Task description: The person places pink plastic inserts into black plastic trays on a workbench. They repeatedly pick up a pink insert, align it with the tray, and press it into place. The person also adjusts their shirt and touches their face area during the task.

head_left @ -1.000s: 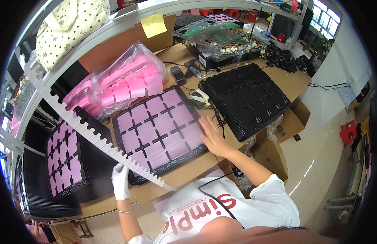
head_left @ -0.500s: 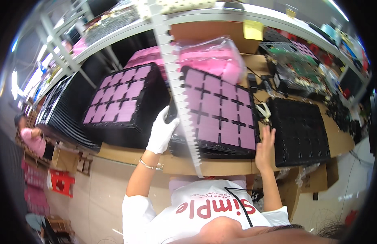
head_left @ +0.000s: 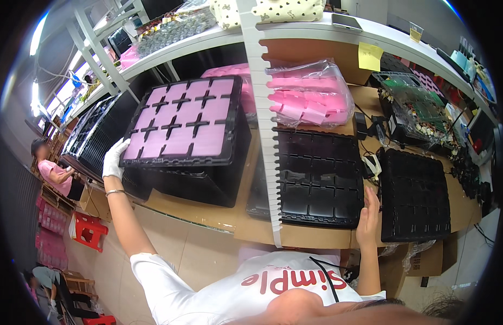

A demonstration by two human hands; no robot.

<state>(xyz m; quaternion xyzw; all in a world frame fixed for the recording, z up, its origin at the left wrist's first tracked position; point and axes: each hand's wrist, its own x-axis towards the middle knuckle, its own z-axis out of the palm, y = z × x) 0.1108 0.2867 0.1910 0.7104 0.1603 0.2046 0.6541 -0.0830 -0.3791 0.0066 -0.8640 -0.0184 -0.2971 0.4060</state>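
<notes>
My left hand [head_left: 115, 160], in a white glove, is closed on the near left corner of a black plastic tray [head_left: 227, 154] with pink foam pads. That tray lies slightly askew on top of a tall black stack [head_left: 221, 184]. On the cardboard before me is a black tray [head_left: 322, 179] with no pink pads showing. My bare right hand [head_left: 367, 219] rests at its near right edge, fingers stretched out, holding nothing. Another black tray [head_left: 414, 195] lies just right of that hand.
A white notched upright [head_left: 265, 108] crosses the middle of the bench. Bagged pink foam [head_left: 311, 97] lies at the back. Circuit boards and wires [head_left: 411, 97] sit at the far right. More stacked trays [head_left: 97, 132] stand left. A red stool [head_left: 90, 232] and other people are beyond.
The tray with pink pads has gone from the middle to the left stack, my left hand moving left with it. A black tray without pink pads now shows in the middle.
</notes>
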